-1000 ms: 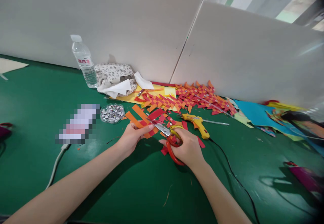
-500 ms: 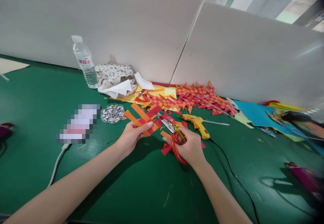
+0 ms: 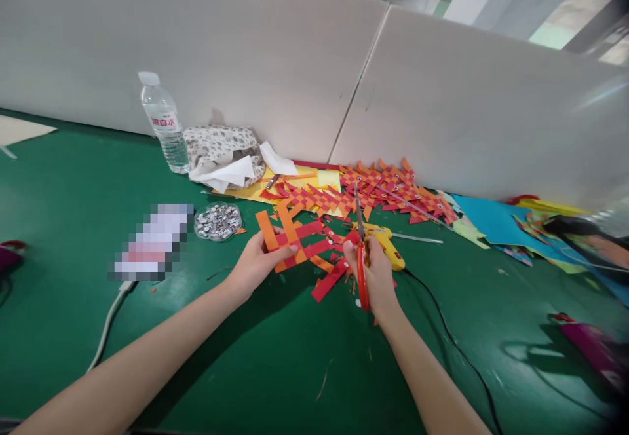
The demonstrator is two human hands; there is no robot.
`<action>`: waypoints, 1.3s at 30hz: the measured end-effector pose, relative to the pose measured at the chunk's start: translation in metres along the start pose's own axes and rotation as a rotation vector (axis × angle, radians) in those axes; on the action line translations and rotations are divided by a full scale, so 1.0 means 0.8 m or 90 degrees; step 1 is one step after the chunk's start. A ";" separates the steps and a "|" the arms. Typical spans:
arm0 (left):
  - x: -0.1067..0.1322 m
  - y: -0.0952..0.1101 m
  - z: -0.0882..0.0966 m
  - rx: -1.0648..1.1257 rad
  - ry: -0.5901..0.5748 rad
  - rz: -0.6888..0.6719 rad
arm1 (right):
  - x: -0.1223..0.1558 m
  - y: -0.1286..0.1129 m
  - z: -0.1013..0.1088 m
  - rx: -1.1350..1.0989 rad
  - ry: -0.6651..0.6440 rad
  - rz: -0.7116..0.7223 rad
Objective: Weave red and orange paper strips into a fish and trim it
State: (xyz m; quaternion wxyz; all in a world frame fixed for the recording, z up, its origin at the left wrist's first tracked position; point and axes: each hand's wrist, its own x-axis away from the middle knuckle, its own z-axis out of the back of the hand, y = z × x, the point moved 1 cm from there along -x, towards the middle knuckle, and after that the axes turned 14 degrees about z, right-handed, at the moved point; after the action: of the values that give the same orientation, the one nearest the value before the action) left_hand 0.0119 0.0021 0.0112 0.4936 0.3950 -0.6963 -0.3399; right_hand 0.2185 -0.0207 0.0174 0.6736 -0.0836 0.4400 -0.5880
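Note:
My left hand [image 3: 255, 264] pinches a woven piece of red and orange paper strips [image 3: 289, 235] just above the green table [image 3: 73, 212]. My right hand [image 3: 376, 271] is closed round the red handles of a pair of scissors [image 3: 361, 251], whose blades point away from me, to the right of the woven piece and apart from it. Loose red and orange strip offcuts [image 3: 329, 278] lie between the two hands.
A yellow glue gun [image 3: 386, 242] with a black cord lies just behind my right hand. A pile of finished woven pieces [image 3: 388, 189] sits by the white partition. A dish of googly eyes [image 3: 217, 220], a water bottle [image 3: 164, 124], a patterned cloth [image 3: 219, 143] and coloured paper sheets [image 3: 496, 222] surround them.
The scissors have drawn back from the woven piece and turned upright, blades pointing away. My left hand has rotated the woven piece and lifted it a little.

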 end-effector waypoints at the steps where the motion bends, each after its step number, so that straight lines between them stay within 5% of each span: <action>1: 0.001 0.000 -0.001 -0.007 -0.001 0.006 | -0.001 0.002 0.000 -0.004 0.006 0.002; 15: -0.005 -0.014 0.001 -0.036 -0.033 0.019 | 0.004 0.005 -0.001 -0.010 0.059 0.073; 26: 0.001 -0.001 -0.002 -0.135 -0.031 -0.094 | 0.009 -0.019 -0.001 0.165 0.013 0.153; 32: -0.002 0.001 0.002 -0.064 0.029 -0.110 | 0.013 -0.021 -0.009 0.242 -0.063 0.263; 39: 0.001 0.001 0.001 -0.050 -0.001 -0.085 | 0.014 -0.019 -0.015 0.263 -0.105 0.258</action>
State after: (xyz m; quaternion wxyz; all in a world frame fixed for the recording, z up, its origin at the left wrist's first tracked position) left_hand 0.0110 0.0019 0.0122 0.4842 0.4205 -0.6552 -0.3994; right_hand 0.1984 -0.0305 0.0144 0.8137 0.0974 0.2621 -0.5097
